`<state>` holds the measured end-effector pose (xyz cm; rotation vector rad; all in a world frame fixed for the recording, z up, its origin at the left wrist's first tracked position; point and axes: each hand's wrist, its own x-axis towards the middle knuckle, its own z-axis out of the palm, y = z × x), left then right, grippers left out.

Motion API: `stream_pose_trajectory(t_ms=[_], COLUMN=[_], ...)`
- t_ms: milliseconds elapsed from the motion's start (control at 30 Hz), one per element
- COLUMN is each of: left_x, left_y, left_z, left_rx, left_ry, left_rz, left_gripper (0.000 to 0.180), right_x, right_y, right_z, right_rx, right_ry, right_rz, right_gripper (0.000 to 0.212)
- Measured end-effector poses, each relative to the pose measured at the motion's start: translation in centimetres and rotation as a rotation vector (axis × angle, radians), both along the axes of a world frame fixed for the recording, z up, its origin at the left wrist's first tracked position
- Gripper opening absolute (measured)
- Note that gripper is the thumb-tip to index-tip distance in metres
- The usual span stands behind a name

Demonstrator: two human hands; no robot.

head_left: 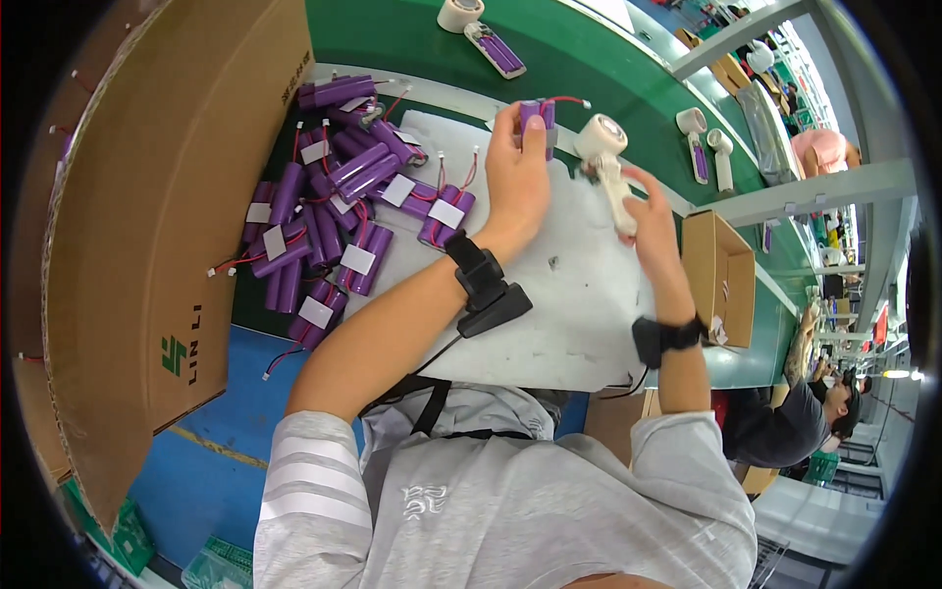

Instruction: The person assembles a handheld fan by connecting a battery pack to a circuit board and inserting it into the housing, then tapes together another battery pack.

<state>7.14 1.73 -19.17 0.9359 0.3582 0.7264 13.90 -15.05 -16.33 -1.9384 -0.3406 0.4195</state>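
Note:
My left hand (518, 182) is closed around a purple battery pack (531, 112), holding it upright above the far part of a white foam pad. A red lead with a small white plug trails from its top. To the right, the fingers of my right hand (655, 224) grip the handle of a cream handheld fan (601, 139). The fan's round head points away from me, and the handle slants down toward my palm. Details inside the handle are blurred. Left of my left hand lies a heap of purple battery packs (363, 172) with white pads and red leads.
A tall cardboard box (186, 196) walls off the left side. The foam pad (559, 304) lies before me on a green bench (392, 39). More fans, one with a battery showing (496, 51), lie farther along. A small open carton (731, 280) stands right; a co-worker (785, 427) sits beyond.

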Motion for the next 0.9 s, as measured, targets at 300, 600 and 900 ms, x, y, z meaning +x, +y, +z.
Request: stream_pose_trajectory(t_ms=[300,600,900], left_x=[-0.9,-0.7,-0.9], left_y=[-0.4,-0.7,1.3], left_z=[0.5,-0.1,0.2], left_rx=[0.176,0.908,1.008], left_ry=[-0.094,-0.144,0.253], left_rz=[-0.352,-0.372,-0.834], left_gripper=[0.031,0.027,0.018], right_x=[-5.8,-3.0,-2.5], right_y=[-2.0,-0.9,-1.3], right_z=[2.2,-2.3,-2.6], right_rx=[-0.416,0.309,0.072], right_ry=[-0.302,-0.443,-0.612], right_rz=[0.176,0.003,0.243], right_gripper=[0.037,0.032,0.020])
